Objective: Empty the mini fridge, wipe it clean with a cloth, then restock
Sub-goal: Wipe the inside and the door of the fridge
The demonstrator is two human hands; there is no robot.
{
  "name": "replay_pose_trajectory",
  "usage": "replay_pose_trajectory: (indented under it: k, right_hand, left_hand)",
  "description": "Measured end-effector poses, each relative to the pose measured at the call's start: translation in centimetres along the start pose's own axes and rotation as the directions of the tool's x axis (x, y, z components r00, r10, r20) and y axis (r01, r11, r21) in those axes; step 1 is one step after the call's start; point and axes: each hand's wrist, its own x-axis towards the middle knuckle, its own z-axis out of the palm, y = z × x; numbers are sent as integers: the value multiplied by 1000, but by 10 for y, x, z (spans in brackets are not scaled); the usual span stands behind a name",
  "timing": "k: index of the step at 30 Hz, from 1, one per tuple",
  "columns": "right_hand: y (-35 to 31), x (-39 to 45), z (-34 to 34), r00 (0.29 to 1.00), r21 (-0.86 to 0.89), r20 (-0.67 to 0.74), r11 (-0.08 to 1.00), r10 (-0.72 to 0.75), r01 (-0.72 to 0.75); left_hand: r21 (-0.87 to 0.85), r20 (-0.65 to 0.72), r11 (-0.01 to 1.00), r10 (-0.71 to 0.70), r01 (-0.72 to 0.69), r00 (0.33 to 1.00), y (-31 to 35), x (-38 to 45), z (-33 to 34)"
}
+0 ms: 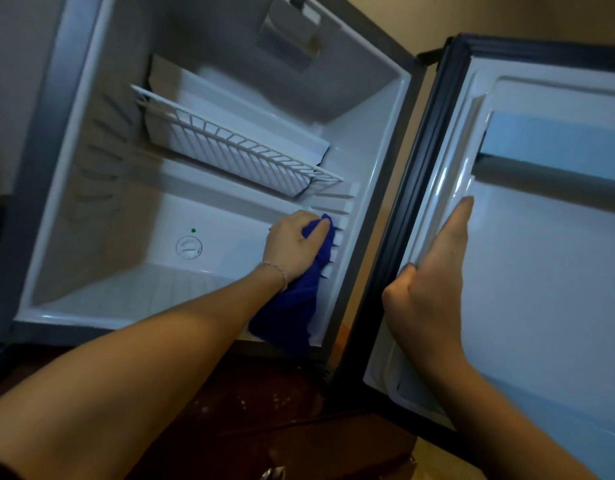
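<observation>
**A:** What fills the view for you, starting from the biggest thing?

**B:** I see the mini fridge (49,188) from above. Its cavity takes the whole left and centre of the frame. The door (548,258) stands open on the right side, with its white inner liner towards me and a dark seal along the edge.

**A:** And inside the cavity?

**B:** In the middle I see a white wire shelf (236,147); it sits tilted, running from the upper left down to the right wall. Under it, on the back wall at lower centre, there is a round control dial (189,247) with a small green dot (194,230) just above it. I see no food or bottles in the cavity.

**A:** Where is the cloth?

**B:** The blue cloth (292,313) is at the lower right of the cavity, against the ribbed right wall. The lower part hangs down over the front edge of the fridge.

**A:** How are the hands?

**B:** The left hand (292,244) is inside the fridge, the fingers curled around the upper part of the cloth and pressing it to the right wall by the shelf ribs. I see a thin bracelet (278,271) on that wrist. The right hand (434,292) grips the inner edge of the door at centre right: the thumb lies straight along the white liner, the other fingers wrap around the edge and I cannot see them.
</observation>
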Motion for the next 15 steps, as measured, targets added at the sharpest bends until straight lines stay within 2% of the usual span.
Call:
replay_pose_trajectory:
  k: [4,6,11,15]
  right_hand:
    - [-1,0,1,1000,-9,-7,1000,-1,1]
    - [-1,1,1,1000,-3,-4,1000,0,0]
    - [2,0,1,1000,5,-1,1000,5,-5]
    - [0,0,-1,1000,11,6,1000,20,-20]
  left_hand:
    - [90,49,983,156,-160,986,14,-16,1]
    - [147,68,970,184,-192,981,18,-20,3]
    - [165,18,971,175,-176,984,17,-19,7]
    - [93,-42,989,121,-117,992,6,-14,7]
